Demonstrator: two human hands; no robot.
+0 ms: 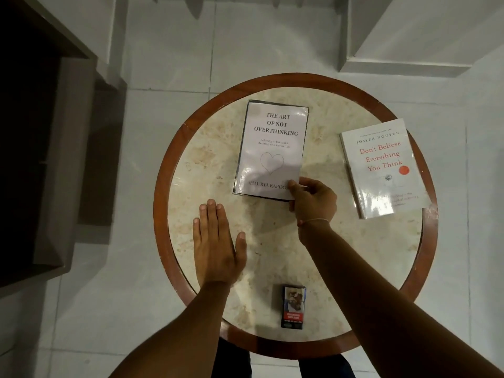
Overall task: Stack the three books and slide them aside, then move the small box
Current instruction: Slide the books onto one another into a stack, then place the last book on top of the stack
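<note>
A white book titled "The Art of Not Overthinking" [272,148] lies at the middle of the round table [425,241], with a dark edge showing under it, perhaps another book. My right hand [312,200] pinches its near right corner. A second white book with red lettering [381,167] lies at the table's right side, its corner over the rim. My left hand [216,246] rests flat on the tabletop, fingers together, holding nothing. The small dark box [293,306] stands at the near edge, between my forearms.
The table has a brown wooden rim around a pale marble top. Dark furniture [41,159] stands to the left on the tiled floor. White steps or a ledge [403,50] lie beyond the table at the upper right.
</note>
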